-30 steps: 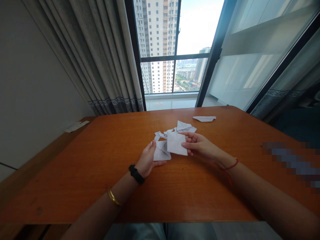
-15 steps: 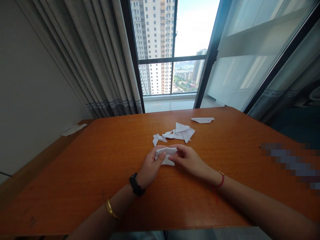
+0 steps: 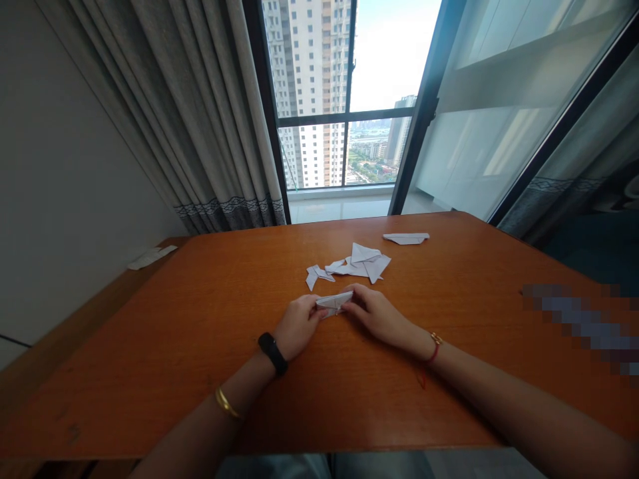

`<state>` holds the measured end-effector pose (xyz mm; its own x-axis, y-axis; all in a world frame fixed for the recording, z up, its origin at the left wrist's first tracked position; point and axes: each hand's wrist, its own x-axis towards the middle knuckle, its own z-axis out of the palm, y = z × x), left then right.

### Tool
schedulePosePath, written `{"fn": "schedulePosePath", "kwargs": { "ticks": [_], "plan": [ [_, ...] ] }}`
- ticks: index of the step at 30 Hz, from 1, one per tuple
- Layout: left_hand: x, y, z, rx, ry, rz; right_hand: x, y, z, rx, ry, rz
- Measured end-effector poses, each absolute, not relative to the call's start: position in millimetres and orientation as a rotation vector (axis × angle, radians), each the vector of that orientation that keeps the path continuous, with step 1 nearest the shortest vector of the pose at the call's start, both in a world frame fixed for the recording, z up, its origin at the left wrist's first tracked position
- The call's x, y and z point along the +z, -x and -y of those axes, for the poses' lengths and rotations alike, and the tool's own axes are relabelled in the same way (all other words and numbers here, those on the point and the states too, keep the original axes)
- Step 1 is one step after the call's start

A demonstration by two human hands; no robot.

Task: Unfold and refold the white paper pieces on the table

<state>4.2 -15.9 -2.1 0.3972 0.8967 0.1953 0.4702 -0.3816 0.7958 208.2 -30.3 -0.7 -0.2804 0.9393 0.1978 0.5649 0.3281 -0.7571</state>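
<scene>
A small folded white paper (image 3: 334,301) lies on the orange wooden table (image 3: 200,346) in front of me. My left hand (image 3: 297,326) pinches its left end and my right hand (image 3: 377,314) presses and pinches its right end; both hands rest on the tabletop with fingers closed on the paper. The left wrist wears a black band and a gold bangle. A red string circles the right wrist.
Just beyond my hands lies a cluster of folded white paper pieces (image 3: 357,264). Another folded paper (image 3: 407,237) sits near the far edge. A paper slip (image 3: 151,256) lies on the ledge at left. Curtains and a tall window stand behind the table.
The paper, a wider sheet held up between my hands a second ago, is now folded narrow and pressed flat on the table. Both hands came down and closer together.
</scene>
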Motion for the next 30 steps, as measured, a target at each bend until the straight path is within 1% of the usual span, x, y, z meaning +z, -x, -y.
{"fn": "schedulePosePath", "kwargs": {
  "ticks": [4,7,11,13,16,19,22,25,30],
  "plan": [
    [-4,-6,17,0.874,-1.959,-1.19,-5,-208,30,0.804,1.374,1.889],
    [-4,-7,18,0.916,-1.795,-1.153,-10,-202,32,0.851,1.339,1.757],
    [2,-9,22,0.864,-1.514,-1.027,-8,-195,29,1.079,1.186,1.532],
    [6,-10,24,0.873,-1.453,-0.98,-1,-207,17,1.098,1.19,1.471],
    [10,-9,26,0.916,-1.47,-0.962,10,-260,-11,0.841,1.375,1.37],
    [9,-8,28,0.934,-1.527,-0.965,12,-334,-37,0.556,1.821,1.379],
    [7,-9,29,0.924,-1.568,-0.977,3,-387,-50,0.376,2.169,1.363],
    [4,-10,29,0.907,-1.589,-0.985,-10,-400,-54,0.187,2.369,1.383],
    [3,-10,28,0.909,-1.608,-0.99,-20,-387,-56,0.01,2.468,1.421]
  ]
}}
